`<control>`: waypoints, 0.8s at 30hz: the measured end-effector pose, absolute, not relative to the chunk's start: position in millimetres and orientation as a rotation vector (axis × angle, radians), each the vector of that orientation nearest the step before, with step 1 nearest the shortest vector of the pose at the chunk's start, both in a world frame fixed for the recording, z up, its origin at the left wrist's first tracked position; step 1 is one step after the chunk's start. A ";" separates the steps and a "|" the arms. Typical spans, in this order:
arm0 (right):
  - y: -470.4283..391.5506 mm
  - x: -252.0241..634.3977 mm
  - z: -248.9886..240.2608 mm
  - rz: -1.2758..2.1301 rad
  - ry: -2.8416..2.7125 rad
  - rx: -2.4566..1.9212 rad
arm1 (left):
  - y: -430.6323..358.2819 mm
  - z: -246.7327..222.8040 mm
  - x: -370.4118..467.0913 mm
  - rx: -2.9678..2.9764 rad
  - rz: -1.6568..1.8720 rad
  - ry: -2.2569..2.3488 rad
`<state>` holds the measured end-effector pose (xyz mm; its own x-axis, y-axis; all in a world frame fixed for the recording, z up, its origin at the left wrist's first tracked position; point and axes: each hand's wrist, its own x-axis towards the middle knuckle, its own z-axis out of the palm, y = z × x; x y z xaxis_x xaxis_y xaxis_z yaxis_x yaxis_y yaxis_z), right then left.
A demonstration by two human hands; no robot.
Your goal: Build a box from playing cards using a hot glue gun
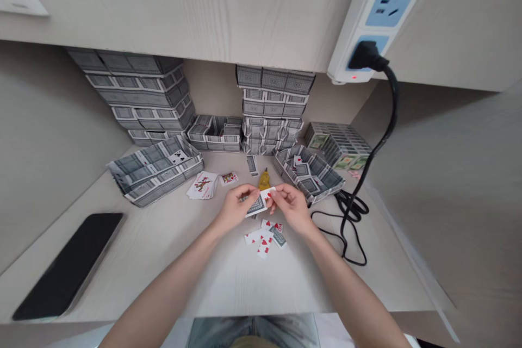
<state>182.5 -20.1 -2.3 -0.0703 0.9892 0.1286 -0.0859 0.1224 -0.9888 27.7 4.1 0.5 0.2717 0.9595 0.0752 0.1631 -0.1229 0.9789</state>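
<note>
Over the middle of the desk, my left hand [236, 206] pinches a playing card [256, 206] with its grey patterned back showing. Close beside it, my right hand [292, 207] grips a white-faced playing card [267, 193] with red hearts. The two cards meet or overlap between my fingers; whether they are joined I cannot tell. Just beyond my fingertips lies a yellow tool [265, 180] with a dark pointed tip, its rest hidden by my hands. Below my hands is a small pile of cards and card pieces [264, 238], mostly red hearts.
Card-built boxes flank my hands: a left box [163, 185] and a right box [310, 171] with cards inside. Card stacks [273, 103] rise behind. A joker-topped pile [203, 185] lies left, near a black phone-like slab [71, 266]. A black cable [391, 114] hangs from the power strip [383, 16].
</note>
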 end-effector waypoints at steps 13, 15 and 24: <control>-23.0 177.9 -6.7 1.193 -1.313 -1.046 | 8.9 -0.2 21.8 1.631 0.985 1.110; -23.2 177.5 -6.7 1.196 -1.328 -1.044 | 8.9 -0.4 22.1 1.632 0.988 1.126; -24.1 175.9 -9.8 1.195 -1.380 -1.061 | 7.8 -4.5 24.8 1.691 1.022 1.218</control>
